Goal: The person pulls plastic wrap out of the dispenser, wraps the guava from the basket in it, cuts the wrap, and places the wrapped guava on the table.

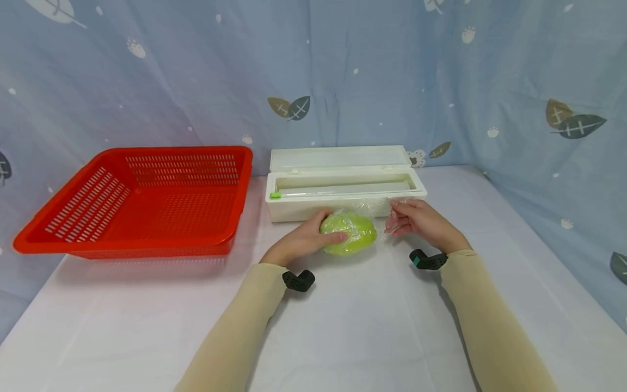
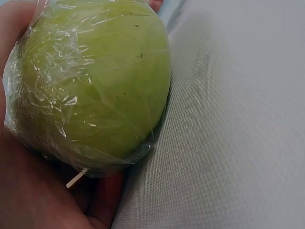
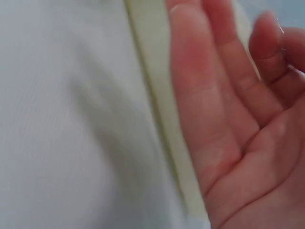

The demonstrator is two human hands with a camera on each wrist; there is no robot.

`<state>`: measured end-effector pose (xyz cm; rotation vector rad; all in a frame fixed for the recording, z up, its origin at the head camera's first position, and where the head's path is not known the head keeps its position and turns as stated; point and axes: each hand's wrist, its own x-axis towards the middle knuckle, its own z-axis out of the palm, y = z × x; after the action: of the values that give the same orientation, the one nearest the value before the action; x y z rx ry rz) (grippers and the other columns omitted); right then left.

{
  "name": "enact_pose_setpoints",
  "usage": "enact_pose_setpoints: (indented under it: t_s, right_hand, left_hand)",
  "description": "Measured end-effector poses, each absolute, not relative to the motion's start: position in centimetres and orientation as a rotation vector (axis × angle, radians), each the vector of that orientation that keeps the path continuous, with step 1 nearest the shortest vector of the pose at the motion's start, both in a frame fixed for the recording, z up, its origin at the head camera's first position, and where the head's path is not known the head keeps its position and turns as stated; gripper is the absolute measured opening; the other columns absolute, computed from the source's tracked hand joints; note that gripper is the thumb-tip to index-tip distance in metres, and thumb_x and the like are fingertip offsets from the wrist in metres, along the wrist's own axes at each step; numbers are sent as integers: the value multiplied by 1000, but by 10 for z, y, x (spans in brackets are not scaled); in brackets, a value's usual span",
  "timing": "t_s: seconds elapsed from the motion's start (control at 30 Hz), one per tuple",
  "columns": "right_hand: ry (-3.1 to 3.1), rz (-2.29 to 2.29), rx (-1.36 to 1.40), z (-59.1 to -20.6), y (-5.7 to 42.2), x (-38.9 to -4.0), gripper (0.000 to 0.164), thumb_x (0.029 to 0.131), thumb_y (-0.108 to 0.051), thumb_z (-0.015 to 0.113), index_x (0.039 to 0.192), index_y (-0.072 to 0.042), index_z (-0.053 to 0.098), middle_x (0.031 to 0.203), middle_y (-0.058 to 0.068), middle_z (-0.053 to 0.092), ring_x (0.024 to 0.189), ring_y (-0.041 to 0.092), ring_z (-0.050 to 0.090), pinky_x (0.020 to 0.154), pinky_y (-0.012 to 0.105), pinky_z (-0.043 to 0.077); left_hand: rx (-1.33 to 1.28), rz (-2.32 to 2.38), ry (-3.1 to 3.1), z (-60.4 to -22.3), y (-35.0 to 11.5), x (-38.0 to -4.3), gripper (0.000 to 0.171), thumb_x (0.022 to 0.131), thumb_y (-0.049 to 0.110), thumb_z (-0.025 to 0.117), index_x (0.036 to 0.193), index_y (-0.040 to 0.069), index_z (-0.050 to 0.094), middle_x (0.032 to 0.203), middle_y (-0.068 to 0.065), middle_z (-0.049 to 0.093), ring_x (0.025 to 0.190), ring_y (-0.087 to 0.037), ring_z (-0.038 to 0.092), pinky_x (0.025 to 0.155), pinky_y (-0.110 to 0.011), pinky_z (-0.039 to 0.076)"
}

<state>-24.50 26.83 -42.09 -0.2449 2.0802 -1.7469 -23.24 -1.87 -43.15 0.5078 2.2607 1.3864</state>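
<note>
A yellow-green melon (image 1: 361, 231) lies low over the white cloth, clear film crinkled around it. My left hand (image 1: 305, 238) grips it from the left, thumb across its near side. In the left wrist view, the film gleams over the melon (image 2: 114, 81), and a thin pale stem (image 2: 76, 178) pokes out below. Clear plastic wrap (image 1: 373, 207) stretches from the melon to my right hand (image 1: 422, 222), which pinches its edge between thumb and forefinger. The right wrist view shows the other fingers (image 3: 200, 95) loosely bent.
Behind the hands stands a white plastic wrap dispenser (image 1: 318, 209), lid (image 1: 340, 159) raised, a roll (image 1: 348, 188) inside and a green slide cutter (image 1: 275, 195) at its left end. A red slotted basket (image 1: 122, 247) sits at left. A blue patterned curtain (image 1: 352, 81) hangs behind.
</note>
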Motion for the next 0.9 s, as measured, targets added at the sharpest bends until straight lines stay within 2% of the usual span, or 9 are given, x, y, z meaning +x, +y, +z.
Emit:
enact_pose_setpoints:
  t_s: [0.2,0.3,0.47,0.57,0.67,0.9]
  right_hand:
    - [1913,-1917,-313,-413,256,-244,36,94,-32,42,85,1,53,78,10,62,73,23,62,71,35,51]
    - [1903,-1987,-306,-410,245,-242,37,94,-32,42,78,1,50,75,8,60,71,21,61,70,33,51]
    - [2357,-1794,-366,-401,219,-234,41,93,-39,42,75,-3,48,71,8,53,67,20,54,68,32,48]
    - [2794,-1472,-535,-394,205,-228,40,94,-40,39,71,-8,50,67,5,49,62,18,48,60,32,43]
    - [3118,-1239,-750,-391,196,-224,36,95,-32,38,66,-13,48,65,-1,43,59,14,41,54,29,36]
    - [3190,-1061,-1246,-396,189,-217,23,93,-20,43,70,-19,45,77,-9,42,65,4,39,56,21,34]
  left_hand:
    - [509,1356,2271,-429,-19,-231,72,69,63,61,128,35,30,119,12,41,111,-11,37,96,-39,28]
    - [516,1331,2290,-428,-19,-231,73,69,63,60,129,34,30,118,12,41,110,-11,37,95,-39,29]
    - [533,1316,2289,-427,-19,-232,73,70,61,61,129,31,31,118,10,42,109,-12,39,94,-37,31]
    - [540,1323,2286,-426,-20,-233,75,70,62,61,130,31,30,118,10,43,108,-12,40,94,-38,31]
    - [545,1327,2295,-427,-20,-234,75,70,62,60,132,30,29,120,10,42,109,-12,40,95,-38,30]
    - [535,1326,2296,-432,-20,-235,73,71,62,60,129,29,31,117,9,44,106,-13,42,93,-37,32]
